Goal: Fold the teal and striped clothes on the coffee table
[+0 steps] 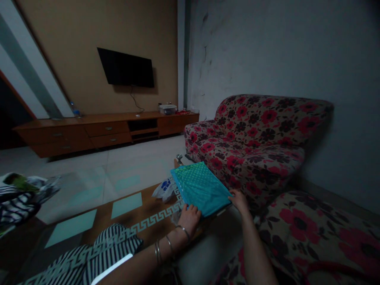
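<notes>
A flat, neatly folded teal cloth [203,190] with a green dotted pattern at its far end lies at the right end of the glass-topped table [160,217]. My left hand [190,217], with bangles on its wrist, is closed on the near left edge of the cloth, fingertips on top. At the near right corner, my right hand [238,198] pinches the cloth's edge, its thumb partly hidden. A white plastic bag [164,190] with blue print shows just left of the cloth.
Black-and-white striped fabric [114,241] shows in or under the glass; I cannot tell which. A striped bundle [18,204] sits at the far left. A flowered sofa [252,130] and seat [326,229] stand at right. Beyond are a low wooden cabinet [109,128] and a wall television [127,69].
</notes>
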`<state>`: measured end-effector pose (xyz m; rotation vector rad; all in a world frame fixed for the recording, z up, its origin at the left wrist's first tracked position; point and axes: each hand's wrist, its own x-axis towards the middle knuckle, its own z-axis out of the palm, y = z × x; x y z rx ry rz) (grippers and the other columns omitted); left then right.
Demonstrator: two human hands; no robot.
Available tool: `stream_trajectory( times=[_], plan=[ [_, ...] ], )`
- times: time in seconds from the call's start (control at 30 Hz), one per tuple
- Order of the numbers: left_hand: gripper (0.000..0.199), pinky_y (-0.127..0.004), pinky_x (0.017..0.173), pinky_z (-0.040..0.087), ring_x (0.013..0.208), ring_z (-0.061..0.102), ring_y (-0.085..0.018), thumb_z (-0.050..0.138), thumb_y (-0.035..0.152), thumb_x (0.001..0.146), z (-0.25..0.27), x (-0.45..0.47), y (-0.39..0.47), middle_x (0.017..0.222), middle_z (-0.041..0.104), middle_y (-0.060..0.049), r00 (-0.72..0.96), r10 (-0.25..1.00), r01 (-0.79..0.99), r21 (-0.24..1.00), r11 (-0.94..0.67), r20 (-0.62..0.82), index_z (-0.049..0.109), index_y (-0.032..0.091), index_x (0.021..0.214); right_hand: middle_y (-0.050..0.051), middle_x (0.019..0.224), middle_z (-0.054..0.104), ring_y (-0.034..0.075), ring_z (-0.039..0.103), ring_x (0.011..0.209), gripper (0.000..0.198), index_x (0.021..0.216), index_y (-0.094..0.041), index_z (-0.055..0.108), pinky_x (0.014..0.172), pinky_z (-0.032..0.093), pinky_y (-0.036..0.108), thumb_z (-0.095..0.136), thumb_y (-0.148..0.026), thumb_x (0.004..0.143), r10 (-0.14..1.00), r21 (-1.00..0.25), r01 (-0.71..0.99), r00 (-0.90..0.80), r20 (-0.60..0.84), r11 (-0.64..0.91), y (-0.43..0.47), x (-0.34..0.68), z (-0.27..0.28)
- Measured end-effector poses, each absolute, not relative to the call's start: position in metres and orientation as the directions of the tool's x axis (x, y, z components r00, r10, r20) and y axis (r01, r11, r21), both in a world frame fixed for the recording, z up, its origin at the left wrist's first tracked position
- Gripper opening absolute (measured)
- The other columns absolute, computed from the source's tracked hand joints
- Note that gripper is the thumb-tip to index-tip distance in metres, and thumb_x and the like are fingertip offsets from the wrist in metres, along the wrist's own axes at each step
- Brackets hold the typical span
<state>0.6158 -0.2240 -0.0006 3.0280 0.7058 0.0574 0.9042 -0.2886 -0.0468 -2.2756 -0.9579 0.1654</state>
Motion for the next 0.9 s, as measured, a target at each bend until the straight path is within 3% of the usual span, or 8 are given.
stream_trajectory(
  times=[0.23,0.33,0.4,0.5,0.63,0.8,0.9],
  plan=[
    [0.019,-0.047,0.095,0.038,0.101,0.054,-0.025,0.043,0.02,0.092,-0.007,0.604,-0.227,0.099,0.061,-0.009,0.901,0.427,0.424,0.047,-0.904,0.074,0.062,0.017,0.095,0.012,0.097,0.069,0.022,0.065,0.089,0.036,0.11,-0.014,0.066,0.077,0.046,0.029,0.055,-0.031,0.08,0.631,-0.506,0.589,0.768,0.107,-0.631,-0.301,0.903,-0.062],
    [0.021,-0.048,0.101,0.035,0.112,0.051,-0.026,0.044,0.023,0.093,-0.014,0.597,-0.232,0.114,0.06,-0.01,0.904,0.41,0.404,0.072,-0.912,0.125,0.061,0.018,0.103,0.018,0.101,0.067,0.026,0.063,0.094,0.04,0.113,-0.011,0.065,0.081,0.045,0.034,0.045,-0.033,0.086,0.597,-0.446,0.607,0.781,0.183,-0.658,-0.294,0.897,-0.056],
    [0.028,-0.051,0.106,0.03,0.126,0.043,-0.027,0.042,0.025,0.094,-0.022,0.592,-0.236,0.133,0.051,-0.01,0.903,0.399,0.385,0.112,-0.916,0.16,0.057,0.022,0.117,0.02,0.11,0.064,0.028,0.059,0.102,0.045,0.119,-0.009,0.062,0.088,0.041,0.037,0.037,-0.033,0.091,0.612,-0.388,0.688,0.724,0.317,-0.613,-0.278,0.883,-0.049],
    [0.044,-0.057,0.109,0.026,0.138,0.028,-0.03,0.047,0.037,0.092,-0.037,0.584,-0.239,0.15,0.036,-0.008,0.911,0.388,0.363,0.176,-0.915,0.137,0.045,0.028,0.135,0.016,0.128,0.056,0.026,0.049,0.119,0.048,0.126,-0.014,0.058,0.099,0.036,0.037,0.032,-0.037,0.094,0.729,-0.297,0.856,0.516,0.45,-0.423,-0.238,0.854,-0.045],
    [0.067,-0.061,0.109,0.027,0.141,0.023,-0.032,0.058,0.048,0.085,-0.053,0.574,-0.242,0.152,0.03,-0.012,0.926,0.375,0.359,0.218,-0.908,0.038,0.035,0.025,0.143,0.008,0.14,0.049,0.025,0.036,0.132,0.043,0.128,-0.022,0.057,0.105,0.029,0.04,0.037,-0.04,0.093,0.846,-0.203,0.927,0.371,0.384,-0.315,-0.191,0.822,-0.057],
    [0.069,-0.059,0.11,0.028,0.143,0.019,-0.031,0.058,0.044,0.085,-0.057,0.564,-0.248,0.154,0.024,-0.013,0.926,0.377,0.354,0.281,-0.892,0.03,0.032,0.02,0.145,0.014,0.135,0.053,0.03,0.036,0.132,0.044,0.123,-0.018,0.061,0.104,0.027,0.045,0.038,-0.041,0.094,0.824,-0.139,0.888,0.458,0.334,-0.438,-0.158,0.804,-0.065],
    [0.066,-0.06,0.109,0.028,0.143,0.018,-0.032,0.055,0.043,0.088,-0.054,0.558,-0.251,0.154,0.022,-0.014,0.93,0.366,0.336,0.307,-0.89,0.042,0.033,0.018,0.145,0.015,0.138,0.049,0.031,0.035,0.133,0.047,0.127,-0.017,0.058,0.105,0.026,0.045,0.038,-0.043,0.094,0.849,-0.136,0.919,0.394,0.351,-0.37,-0.131,0.781,-0.054]
  ],
)
